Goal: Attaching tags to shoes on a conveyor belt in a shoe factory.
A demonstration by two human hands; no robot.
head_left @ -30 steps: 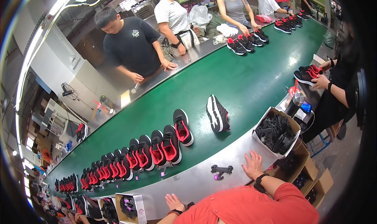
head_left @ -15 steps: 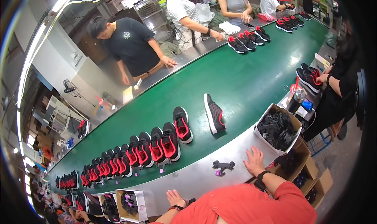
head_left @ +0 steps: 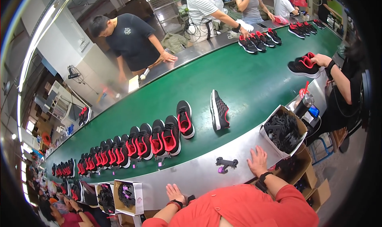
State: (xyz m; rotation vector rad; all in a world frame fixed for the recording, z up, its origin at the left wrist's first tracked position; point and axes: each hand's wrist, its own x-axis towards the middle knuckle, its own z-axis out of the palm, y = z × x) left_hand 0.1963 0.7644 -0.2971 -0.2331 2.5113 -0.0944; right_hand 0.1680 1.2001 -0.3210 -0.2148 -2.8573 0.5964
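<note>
My left hand (head_left: 175,193) lies flat with its fingers spread on the metal ledge (head_left: 203,183), holding nothing. Resting open on the same ledge, further right, is my right hand (head_left: 258,162). Between them, closer to the right hand, lies a black plastic shoe hanger (head_left: 227,162) with a small purple tag. Beyond the hands, a single black sneaker (head_left: 218,111) with red lining and white sole rests alone on the green conveyor belt (head_left: 254,87). To its left, a long row of matching sneakers (head_left: 171,136) stretches away, some with hangers at the heel.
A box of black hangers (head_left: 283,131) stands right of my right hand, beside a steel tumbler (head_left: 303,104) and a phone (head_left: 314,111). Smaller hanger boxes (head_left: 128,196) sit at the left. A co-worker's hand (head_left: 320,60) holds sneakers (head_left: 304,66) over the belt. Other people stand across it.
The co-worker at the right has moved a pair of sneakers out over the belt. Across the belt, the person in stripes now reaches to a sneaker. My hands stay on the ledge.
</note>
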